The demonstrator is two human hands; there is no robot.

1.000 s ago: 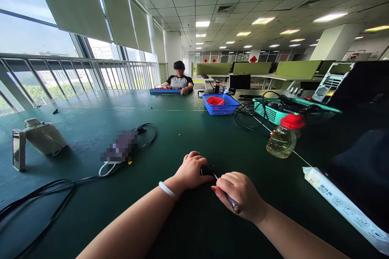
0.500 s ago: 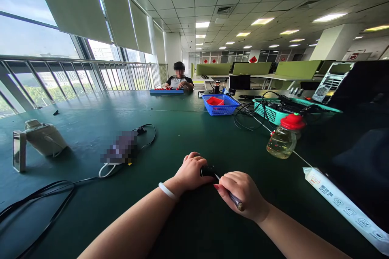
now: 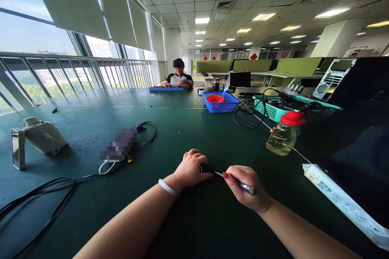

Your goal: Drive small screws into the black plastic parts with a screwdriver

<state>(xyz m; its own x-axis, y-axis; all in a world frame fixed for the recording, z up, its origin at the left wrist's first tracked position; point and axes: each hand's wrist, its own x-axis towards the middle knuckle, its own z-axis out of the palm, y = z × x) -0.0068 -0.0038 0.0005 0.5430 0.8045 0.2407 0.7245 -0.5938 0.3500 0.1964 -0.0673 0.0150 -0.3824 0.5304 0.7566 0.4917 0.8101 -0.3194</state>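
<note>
My left hand [image 3: 192,168], with a white band at the wrist, is closed around a small black object [image 3: 207,168] on the dark green table; its kind cannot be made out. My fingers and thumb cover its left side. In my right hand [image 3: 245,186] is a screwdriver [image 3: 249,189] with a thin metal shaft and a dark, round-ended handle. Its shaft slants up and left, and the tip is at the right side of the black object. Whether the tip touches it is too small to tell.
A bottle with a red lid [image 3: 282,135] and a long white packet [image 3: 343,202] are on the right. Farther back are a blue basket [image 3: 223,107] and a green basket [image 3: 269,109] with cables. Black cables [image 3: 60,194] run along the left. A person [image 3: 179,77] sits opposite.
My right hand has shifted slightly right and up with the screwdriver, whose shaft now lies flatter. My left hand still holds the black object in nearly the same place.
</note>
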